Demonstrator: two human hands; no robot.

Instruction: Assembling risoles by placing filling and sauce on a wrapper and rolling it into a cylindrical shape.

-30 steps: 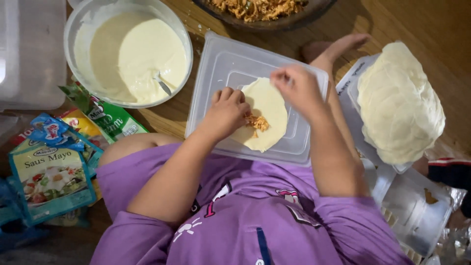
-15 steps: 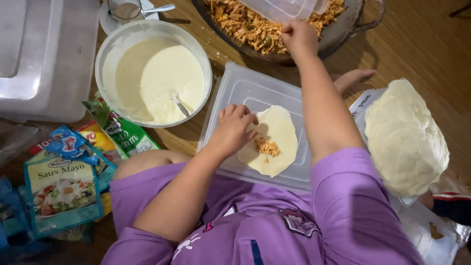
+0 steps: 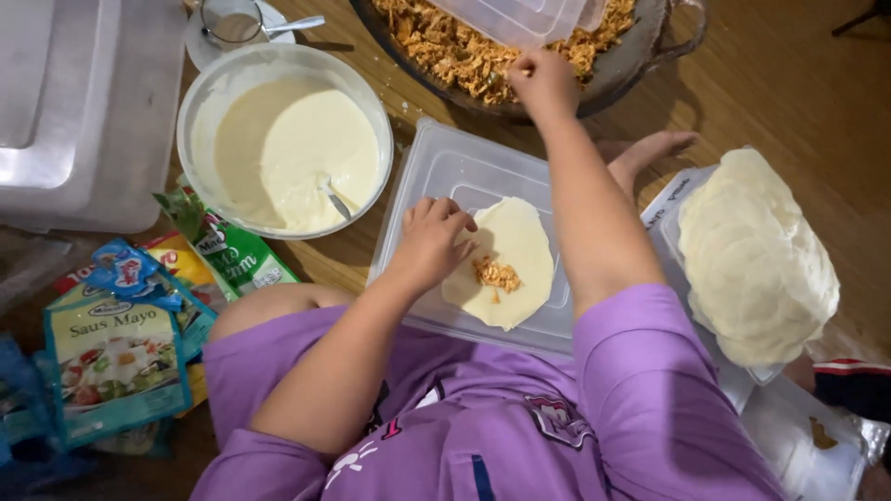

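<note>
A round pale wrapper (image 3: 520, 243) lies flat on a clear plastic lid (image 3: 445, 167) on the wooden floor, with a small heap of shredded orange filling (image 3: 498, 275) at its middle. My left hand (image 3: 432, 243) rests curled on the wrapper's left edge and holds it down. My right hand (image 3: 543, 85) reaches forward over the dark pan (image 3: 654, 56), fingers pinched on the shredded filling (image 3: 445, 46) at the pan's near side. A clear plastic container (image 3: 520, 17) sits in the pan just beyond that hand.
A white bowl (image 3: 200, 102) of pale batter with a spoon (image 3: 332, 199) stands at the left. A stack of round wrappers (image 3: 756, 255) is at the right. Sauce packets (image 3: 116, 357) lie lower left, a metal tray (image 3: 74, 111) upper left, a glass on a saucer (image 3: 232, 23) behind the bowl.
My right hand left the wrapper and reached forward into the pan of filling. My left hand stayed on the wrapper's edge. The view tilted up toward the pan.
</note>
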